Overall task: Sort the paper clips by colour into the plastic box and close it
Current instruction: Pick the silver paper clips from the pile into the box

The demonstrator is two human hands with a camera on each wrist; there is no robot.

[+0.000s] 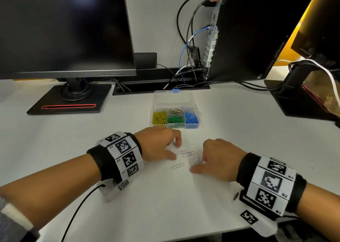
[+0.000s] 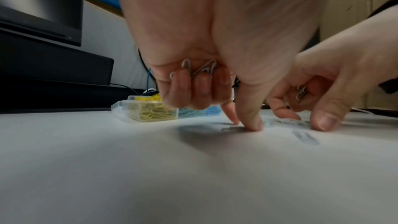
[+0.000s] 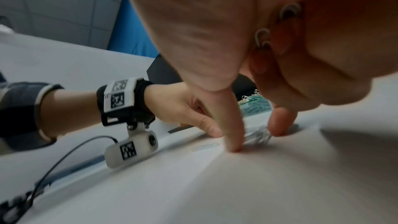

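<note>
The clear plastic box stands open on the white desk, its lid laid back. Its compartments hold yellow, silver, green, white and blue clips. A few white paper clips lie loose between my hands. My left hand touches the desk with thumb and forefinger beside them, while its curled fingers hold several pale clips. My right hand has thumb and a fingertip on the desk around a small pile of clips, with more clips tucked in its curled fingers.
A monitor on a black stand is at the back left. A computer tower with cables stands behind the box, and another monitor base sits at the right. A camera cable trails from my left wrist.
</note>
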